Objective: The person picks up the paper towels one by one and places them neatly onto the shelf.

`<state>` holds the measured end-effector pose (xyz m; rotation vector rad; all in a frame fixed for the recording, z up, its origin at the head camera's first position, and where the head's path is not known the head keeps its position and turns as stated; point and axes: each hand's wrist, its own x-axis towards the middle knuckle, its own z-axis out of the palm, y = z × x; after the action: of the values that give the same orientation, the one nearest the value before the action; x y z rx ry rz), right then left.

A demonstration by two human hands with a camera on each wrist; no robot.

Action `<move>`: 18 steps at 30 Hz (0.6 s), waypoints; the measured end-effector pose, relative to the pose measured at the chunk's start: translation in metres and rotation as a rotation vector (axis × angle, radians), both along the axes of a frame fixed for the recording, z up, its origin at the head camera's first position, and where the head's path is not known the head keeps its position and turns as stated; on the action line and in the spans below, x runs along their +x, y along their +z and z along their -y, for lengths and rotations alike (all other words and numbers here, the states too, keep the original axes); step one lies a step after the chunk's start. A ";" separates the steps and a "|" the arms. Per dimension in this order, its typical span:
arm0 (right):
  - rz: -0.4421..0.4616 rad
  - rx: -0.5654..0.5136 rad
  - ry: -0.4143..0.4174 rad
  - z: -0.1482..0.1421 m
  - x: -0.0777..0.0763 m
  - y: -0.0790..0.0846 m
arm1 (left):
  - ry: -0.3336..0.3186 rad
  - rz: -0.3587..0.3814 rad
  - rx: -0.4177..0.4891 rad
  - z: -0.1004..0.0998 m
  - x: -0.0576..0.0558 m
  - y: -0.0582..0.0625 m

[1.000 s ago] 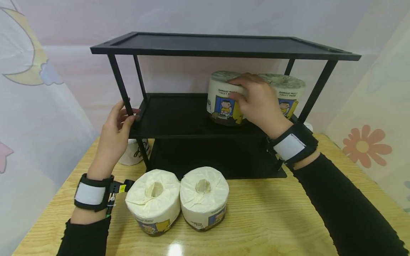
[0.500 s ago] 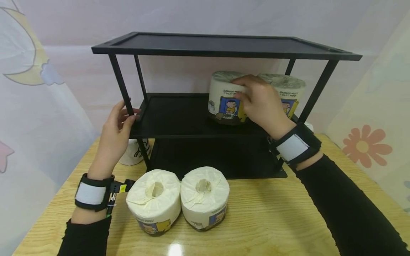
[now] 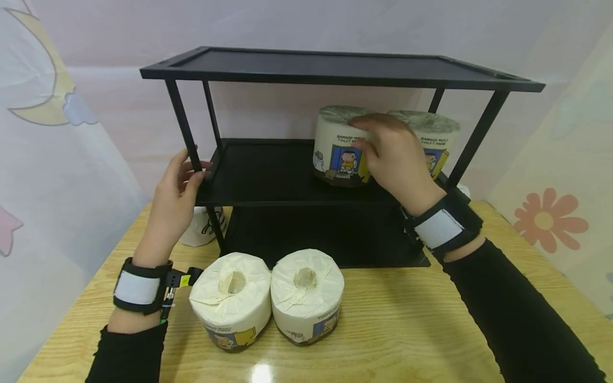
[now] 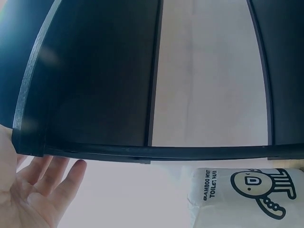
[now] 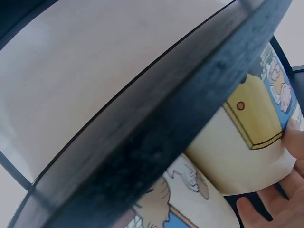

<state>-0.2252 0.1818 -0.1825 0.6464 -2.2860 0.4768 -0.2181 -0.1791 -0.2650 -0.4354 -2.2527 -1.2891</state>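
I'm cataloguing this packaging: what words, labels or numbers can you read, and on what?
"BAMBOO MOIST TOILET P": held roll; the right hand covers the rest.
"BAMBOO MOIST TOILET PAP": neighbouring roll, ending blurred.
"BAMBOO MOIST TOILET PAP": back-left roll, left wrist view, ending blurred.
Front-left roll, front-right roll: print too small to read.
No readable numbers.

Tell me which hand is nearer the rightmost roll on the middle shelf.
Right. The right hand grips the neighbouring roll and partly hides the rightmost roll in the head view; the left hand holds the front left post, across the shelf.
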 end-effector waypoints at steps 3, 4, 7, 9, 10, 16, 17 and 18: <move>-0.041 0.016 -0.006 0.001 0.001 0.000 | -0.007 -0.007 0.004 0.001 0.000 0.001; -0.051 0.022 -0.007 0.001 0.002 0.000 | -0.008 -0.009 0.005 0.001 -0.001 0.001; -0.064 0.039 -0.006 0.002 0.004 -0.001 | -0.012 -0.009 0.004 0.001 -0.001 0.002; -0.061 0.037 0.000 0.001 0.006 -0.003 | -0.012 0.000 0.003 0.002 -0.001 0.001; -0.057 0.031 0.001 0.001 0.008 -0.004 | -0.012 0.004 0.003 0.002 -0.001 0.001; -0.028 -0.025 -0.011 0.000 0.027 -0.004 | -0.014 0.012 0.007 0.003 -0.001 0.000; -0.028 -0.029 -0.012 0.000 0.030 -0.003 | -0.014 0.012 0.008 0.004 0.000 -0.001; -0.029 -0.031 -0.009 0.001 0.034 -0.003 | -0.013 0.012 0.008 0.004 0.000 -0.001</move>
<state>-0.1914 0.1813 -0.1853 0.6233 -2.2487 0.4944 -0.2181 -0.1828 -0.2656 -0.4416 -2.2580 -1.3101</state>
